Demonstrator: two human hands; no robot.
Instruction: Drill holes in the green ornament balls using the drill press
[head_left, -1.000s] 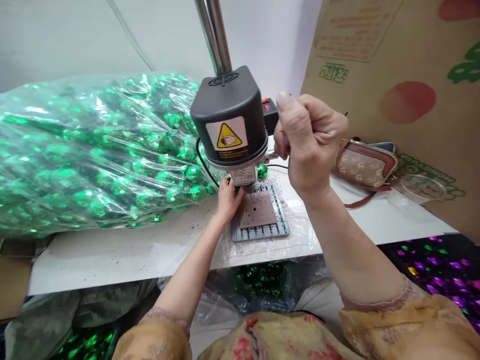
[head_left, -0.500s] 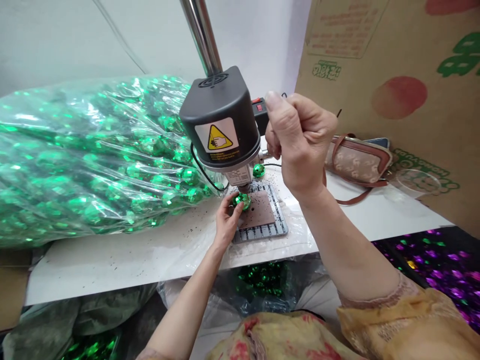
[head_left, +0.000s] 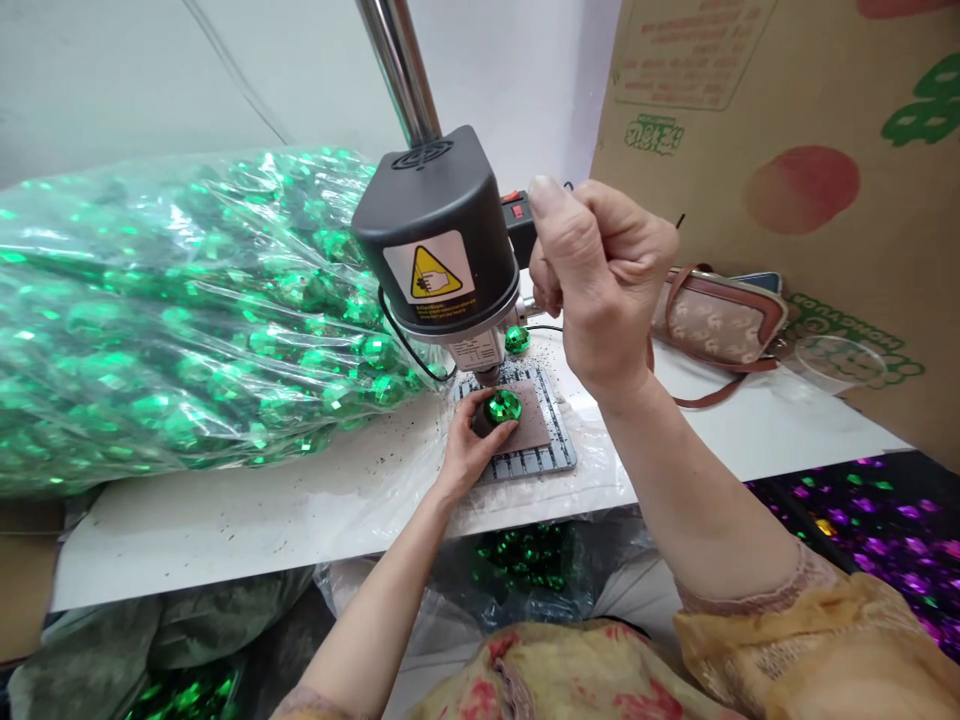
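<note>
My left hand (head_left: 474, 440) holds a shiny green faceted ball (head_left: 503, 406) between thumb and fingers, over the brown board on the base plate (head_left: 559, 455) of a small bench drill press (head_left: 435, 230). The drill's chuck (head_left: 489, 376) is just above and behind the ball; I cannot make out the bit. My right hand (head_left: 604, 285) is closed in a fist at the right side of the drill head, around the feed handle, which the fingers almost wholly hide. A second green ball (head_left: 517, 340) rests behind the base plate.
A big clear bag of green balls (head_left: 225, 320) fills the left of the white table (head_left: 247, 520). To the right are a handbag (head_left: 724, 315), a clear cup (head_left: 840, 360) and a large cardboard box (head_left: 750, 120). Dark shavings lie scattered. More green balls (head_left: 525, 555) lie below the table edge.
My left hand has moved slightly right and toward me with the green ball, away from under the chuck. My right fist stays almost where it was.
</note>
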